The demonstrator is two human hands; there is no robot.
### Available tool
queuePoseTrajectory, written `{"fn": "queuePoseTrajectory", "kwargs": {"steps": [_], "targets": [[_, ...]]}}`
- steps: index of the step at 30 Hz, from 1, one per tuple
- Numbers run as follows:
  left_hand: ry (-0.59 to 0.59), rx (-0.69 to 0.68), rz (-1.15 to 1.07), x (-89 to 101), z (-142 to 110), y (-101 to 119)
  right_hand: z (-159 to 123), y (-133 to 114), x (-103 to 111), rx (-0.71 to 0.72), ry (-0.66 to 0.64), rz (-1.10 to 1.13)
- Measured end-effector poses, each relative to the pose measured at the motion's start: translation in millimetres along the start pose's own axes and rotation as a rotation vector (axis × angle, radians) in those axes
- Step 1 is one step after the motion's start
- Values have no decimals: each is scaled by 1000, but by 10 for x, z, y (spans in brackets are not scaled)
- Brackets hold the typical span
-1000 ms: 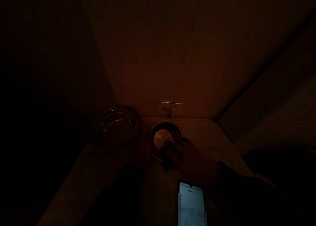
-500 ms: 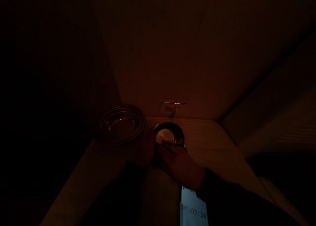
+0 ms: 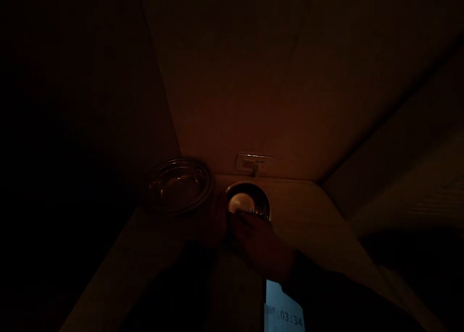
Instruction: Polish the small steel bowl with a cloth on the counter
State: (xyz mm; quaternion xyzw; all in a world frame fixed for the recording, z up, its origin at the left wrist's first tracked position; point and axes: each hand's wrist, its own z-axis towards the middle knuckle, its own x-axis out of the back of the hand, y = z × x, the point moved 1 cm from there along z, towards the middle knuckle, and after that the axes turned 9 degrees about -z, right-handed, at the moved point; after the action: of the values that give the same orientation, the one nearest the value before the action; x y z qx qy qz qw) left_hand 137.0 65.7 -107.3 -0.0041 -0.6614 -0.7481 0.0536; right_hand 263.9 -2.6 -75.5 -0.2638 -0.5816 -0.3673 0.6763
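The scene is very dark. A round metal bowl [image 3: 265, 196] stands on the wooden table near the wall, its inner bottom catching the light. On its left side is my left hand [image 3: 214, 222], a dim shape that seems to grip the rim. My right hand [image 3: 255, 240] reaches over the near rim, its fingers closed together and pointing left into the bowl. Whatever lies under those fingers is lost in shadow. Left of the hands sits a wider metal basin [image 3: 181, 189], apparently stacked with another.
A wall socket [image 3: 254, 163] with a plug in it is behind the bowl. Close to my right forearm lies a lit phone [image 3: 284, 305] showing a timer. The tabletop [image 3: 308, 211] meets walls at the back and right.
The view has tilted slightly, so everything sits a little lower in the picture. My right hand has shifted slightly left along the bowl's near side.
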Motion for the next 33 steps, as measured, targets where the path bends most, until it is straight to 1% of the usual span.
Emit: {"fn": "queuePoseTrajectory", "kwargs": {"steps": [3,5,8,12,15,16,17,18,19,20,23,26,28,31,33], "targets": [[-36,18,1,0,16,-39,-146,154,67,66,-36,-25],[-49,29,-18,-9,14,-18,-258,274,134,178,-97,-40],[-51,29,-32,-20,-3,53,-315,341,192,236,-96,-75],[-63,49,-93,-28,-11,68,-222,202,100,192,-36,-77],[-13,66,-120,-15,12,23,-179,103,-11,155,22,-55],[-12,58,-118,-8,20,22,-178,90,-36,143,45,-51],[-33,47,-121,-3,26,31,-180,88,-50,130,66,-50],[-84,30,-132,-1,27,51,-183,94,-55,113,82,-49],[-137,9,-146,-1,24,79,-185,104,-50,93,86,-42],[-154,-5,-147,0,18,107,-184,116,-37,68,82,-30],[-177,0,-75,-9,-17,150,-164,136,18,-28,50,43],[-197,21,-12,-33,-48,97,-121,95,51,-79,66,72],[-195,16,12,-39,-53,30,-75,36,42,-81,78,50],[-174,-52,34,-25,-44,-58,-10,-36,-1,-81,68,6],[-135,-99,38,-10,-40,-72,-15,-31,-20,-63,44,-20]]}}
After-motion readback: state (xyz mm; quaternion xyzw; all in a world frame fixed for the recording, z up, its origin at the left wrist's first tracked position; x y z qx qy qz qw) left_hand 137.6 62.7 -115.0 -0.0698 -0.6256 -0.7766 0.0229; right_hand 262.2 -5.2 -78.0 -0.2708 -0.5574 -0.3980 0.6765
